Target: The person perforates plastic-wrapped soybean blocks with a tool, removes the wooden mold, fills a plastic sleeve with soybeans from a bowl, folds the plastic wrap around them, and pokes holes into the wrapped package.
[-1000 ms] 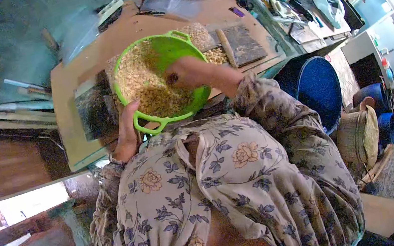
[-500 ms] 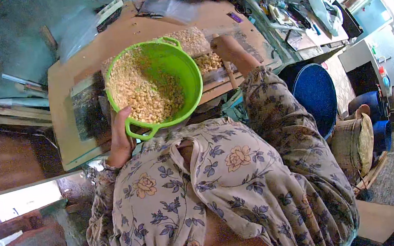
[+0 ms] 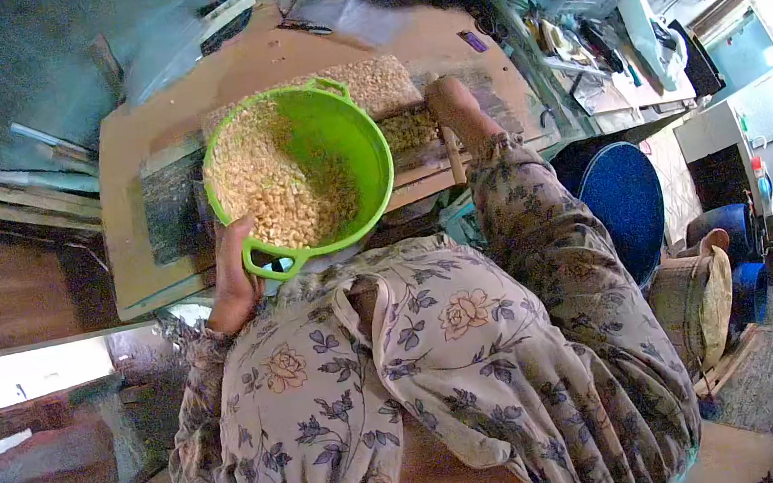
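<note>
The left hand (image 3: 234,268) holds the green bowl (image 3: 347,138) by its near handle; the fingers are closed around the handle and the thumb lies up on the rim. The bowl is tilted, its far side raised, and the pale yellow grains (image 3: 275,183) lie mostly in its left and near part. The bowl hangs over the near edge of the wooden board (image 3: 145,137), which lies on the table.

The right hand (image 3: 454,105) rests to the right of the bowl, on the layer of grains (image 3: 374,80) spread over the dark tray (image 3: 172,204). Its fingers point to the far side and seem together, but I cannot tell if they grip something. A wooden stick (image 3: 455,161) lies just beside the wrist.

Both arms wear sleeves with a flower pattern (image 3: 439,333). On the right, lower than the table, stand a blue barrel (image 3: 628,203) and a woven basket (image 3: 696,297). On the far right lies a table with many small things (image 3: 591,5).
</note>
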A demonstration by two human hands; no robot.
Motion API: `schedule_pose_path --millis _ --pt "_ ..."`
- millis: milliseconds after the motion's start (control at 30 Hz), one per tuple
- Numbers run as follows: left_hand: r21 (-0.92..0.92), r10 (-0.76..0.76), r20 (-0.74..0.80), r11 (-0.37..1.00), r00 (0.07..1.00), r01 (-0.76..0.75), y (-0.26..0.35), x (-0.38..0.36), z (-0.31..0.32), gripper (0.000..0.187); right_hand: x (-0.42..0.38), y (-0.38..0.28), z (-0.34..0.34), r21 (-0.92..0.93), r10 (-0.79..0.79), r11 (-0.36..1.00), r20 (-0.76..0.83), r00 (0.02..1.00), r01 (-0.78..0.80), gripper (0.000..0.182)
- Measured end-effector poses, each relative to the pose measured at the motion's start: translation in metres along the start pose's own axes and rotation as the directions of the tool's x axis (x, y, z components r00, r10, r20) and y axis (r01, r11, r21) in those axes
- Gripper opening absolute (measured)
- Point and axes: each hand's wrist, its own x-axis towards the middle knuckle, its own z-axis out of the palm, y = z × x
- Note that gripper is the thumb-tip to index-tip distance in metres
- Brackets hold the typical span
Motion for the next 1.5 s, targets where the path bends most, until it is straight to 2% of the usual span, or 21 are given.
schedule_pose_path --millis 133,200,333,400,500,533,567,633,700,767,833,867,933,1000,1067,1100,1233,1300,1400,1433,1500 --pt "-0.45 -0.409 0.057 0.804 0.911 0.389 -0.016 -0.004 0.009 0.045 -0.009 -0.014 -0.017 -0.092 0.0 0.996 0.076 0.997 0.007 0.026" --pt "-0.106 0.039 -0.036 0.993 0.999 -0.043 -0.001 -0.001 0.002 0.051 -0.026 -0.03 -0.044 0.003 -0.02 1.0 0.069 0.997 0.02 0.021" --pt "0.094 0.039 0.034 0.995 0.999 -0.042 -0.009 -0.007 -0.003 0.059 -0.047 -0.058 -0.06 0.064 -0.15 0.987 0.085 0.985 0.144 0.016" --pt "-0.284 -0.188 0.073 0.937 0.979 0.201 -0.047 -0.017 0.012 0.059 -0.058 -0.06 -0.049 0.016 -0.278 0.96 -0.022 0.96 0.278 0.017" --pt "-0.837 -0.571 0.418 0.061 0.707 0.544 0.009 0.013 -0.003 0.046 -0.076 -0.119 -0.096 0.045 -0.384 0.912 -0.253 0.888 0.407 0.019" --pt "-0.644 -0.331 0.143 0.685 0.933 0.342 0.002 0.01 0.002 0.042 -0.087 -0.142 -0.124 0.15 -0.319 0.908 -0.358 0.878 0.391 0.021" --pt "-0.178 0.073 0.056 0.982 0.996 -0.062 -0.006 0.007 0.008 0.039 -0.098 -0.158 -0.142 0.156 -0.336 0.898 -0.358 0.871 0.411 0.021" --pt "-0.734 -0.45 0.332 0.429 0.829 0.527 0.058 0.04 -0.005 0.034 -0.113 -0.183 -0.164 0.664 -0.399 0.645 -0.13 0.908 0.378 0.024" --pt "-0.825 -0.492 0.118 0.434 0.862 0.361 0.08 0.048 -0.006 0.034 -0.11 -0.204 -0.135 0.574 -0.589 0.65 -0.034 0.807 0.499 0.024" --pt "-0.634 -0.361 0.071 0.703 0.93 0.322 0.064 0.046 -0.01 0.034 -0.11 -0.214 -0.127 0.483 -0.727 0.627 0.079 0.682 0.612 0.024" --pt "-0.452 -0.191 0.021 0.873 0.981 0.18 0.053 0.051 -0.02 0.034 -0.112 -0.214 -0.136 0.052 -0.701 0.582 -0.474 0.533 0.812 0.025" --pt "-0.685 -0.443 -0.017 0.658 0.896 0.313 0.048 0.063 -0.029 0.037 -0.115 -0.203 -0.146 0.305 -0.435 0.734 -0.475 0.765 0.607 0.026" --pt "-0.851 -0.65 0.085 0.348 0.755 0.394 0.027 0.083 -0.043 0.041 -0.117 -0.179 -0.165 0.685 0.078 0.694 -0.376 0.923 0.22 0.022" --pt "-0.863 -0.606 -0.021 0.412 0.795 0.291 -0.013 0.102 -0.073 0.045 -0.113 -0.128 -0.157 0.376 0.112 0.918 -0.544 0.832 0.123 0.016" --pt "-0.908 -0.658 0.007 0.311 0.753 0.281 -0.029 0.132 -0.09 0.047 -0.12 -0.101 -0.143 0.11 0.408 0.912 -0.187 0.894 -0.394 0.015" --pt "-0.929 -0.725 0.094 0.183 0.682 0.322 -0.027 0.149 -0.101 0.046 -0.12 -0.063 -0.105 0.11 0.396 0.917 -0.136 0.908 -0.384 0.018" --pt "-0.849 -0.813 0.098 0.233 0.574 0.475 -0.136 0.183 -0.113 0.045 -0.133 -0.022 -0.025 0.14 0.321 0.945 -0.224 0.92 -0.296 0.025" --pt "-0.82 -0.87 0.036 0.255 0.492 0.512 -0.189 0.193 -0.108 0.044 -0.134 -0.031 -0.028 0.363 0.458 0.796 0.161 0.874 -0.484 0.025" --pt "-0.785 -0.913 -0.022 0.267 0.406 0.559 -0.224 0.199 -0.104 0.043 -0.145 -0.042 -0.032 0.601 0.399 0.694 0.135 0.907 -0.395 0.023" --pt "-0.064 -0.718 -0.144 0.693 0.68 0.718 -0.225 0.192 -0.106 0.043 -0.15 -0.04 -0.034 0.6 0.41 0.691 0.135 0.902 -0.404 0.023" --pt "0.687 -0.46 0.029 0.654 0.888 0.316 -0.244 0.19 -0.106 0.044 -0.161 -0.036 -0.038 0.785 0.331 0.537 0.142 0.933 -0.31 0.019"
